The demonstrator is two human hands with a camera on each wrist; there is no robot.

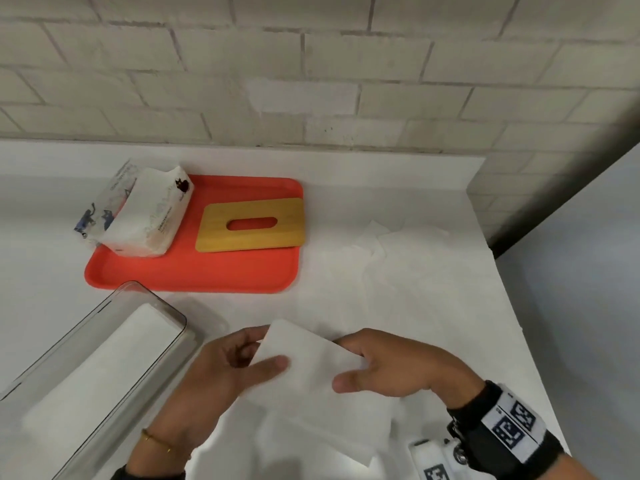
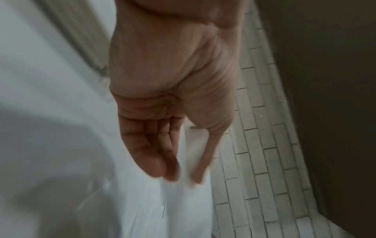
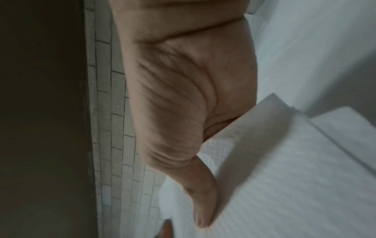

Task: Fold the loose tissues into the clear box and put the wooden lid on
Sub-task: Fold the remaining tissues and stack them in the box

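One folded tissue (image 1: 311,362) is pinched between the left hand (image 1: 221,372) and right hand (image 1: 391,365), thumbs on top: folding is under way. Next, I judge, it goes into the one clear box (image 1: 104,358), left of the hands. One wooden lid (image 1: 252,225) waits beyond them on one red tray (image 1: 194,275).

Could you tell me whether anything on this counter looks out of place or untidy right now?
Only slightly. The tissue pack lies askew, half on the red tray, overhanging its left edge. Loose tissues lie crumpled on the counter to the tray's right. The wooden lid sits slightly angled on the tray, its right edge past the rim.
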